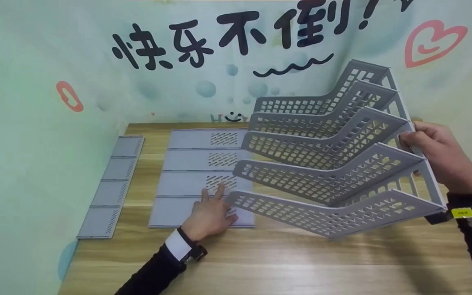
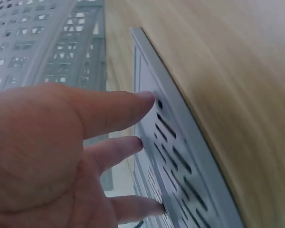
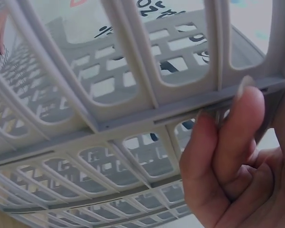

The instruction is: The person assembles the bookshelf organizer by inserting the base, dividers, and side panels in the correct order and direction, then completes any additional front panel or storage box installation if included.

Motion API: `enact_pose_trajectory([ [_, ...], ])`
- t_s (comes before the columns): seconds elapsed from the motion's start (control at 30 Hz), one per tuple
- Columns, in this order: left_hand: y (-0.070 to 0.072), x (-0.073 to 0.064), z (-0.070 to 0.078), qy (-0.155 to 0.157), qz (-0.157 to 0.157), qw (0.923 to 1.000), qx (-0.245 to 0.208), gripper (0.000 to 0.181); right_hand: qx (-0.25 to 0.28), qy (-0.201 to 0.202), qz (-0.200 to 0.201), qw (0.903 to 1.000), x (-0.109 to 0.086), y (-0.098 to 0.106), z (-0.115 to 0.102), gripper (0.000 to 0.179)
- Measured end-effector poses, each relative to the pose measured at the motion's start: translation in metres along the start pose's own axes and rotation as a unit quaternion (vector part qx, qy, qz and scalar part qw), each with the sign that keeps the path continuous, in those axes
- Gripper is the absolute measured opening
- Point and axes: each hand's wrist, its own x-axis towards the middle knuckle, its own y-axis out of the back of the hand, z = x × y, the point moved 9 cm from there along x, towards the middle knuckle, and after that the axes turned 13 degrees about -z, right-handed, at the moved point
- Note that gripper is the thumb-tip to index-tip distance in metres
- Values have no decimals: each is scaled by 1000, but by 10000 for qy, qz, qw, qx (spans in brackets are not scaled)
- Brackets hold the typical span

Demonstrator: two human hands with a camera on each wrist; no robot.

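Observation:
My right hand point(image 1: 439, 151) grips the back frame of a grey plastic file rack point(image 1: 334, 209) with several slotted dividers, holding it tilted above the table. In the right wrist view, curled fingers point(image 3: 247, 111) pinch a bar of the rack's open-work back point(image 3: 133, 118). With fingers spread, my left hand point(image 1: 209, 215) touches a flat grey ribbed panel point(image 1: 187, 211) on the table, near its right front corner. The left wrist view shows the thumb and fingertips point(image 2: 145, 99) on the slotted part of that panel point(image 2: 175, 156). The rack hides part of the panel's right edge.
A narrower grey panel point(image 1: 109, 192) of similar make lies at the table's left edge. The wood-grain table point(image 1: 285, 266) meets a pale green printed backdrop point(image 1: 35, 123) on the left and behind. Rack dividers reach over the table's right half.

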Motion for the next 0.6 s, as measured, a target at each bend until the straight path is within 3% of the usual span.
enact_pose_trajectory([
  [0.2,15,0,-2,-812,34,9937,-770,51,-186,-150,-240,9994,2,-6,-5,28],
  [0.4,39,12,-37,-538,-217,9803,-1889,40,-411,-145,-385,9983,7,-15,-11,29],
  [0.5,58,24,-53,-375,-5,9715,-2339,34,-623,-138,-425,9971,11,-19,-13,29],
  [0.6,78,39,-62,-319,422,9666,-2510,31,-736,-127,-513,9959,16,-23,-14,29],
])
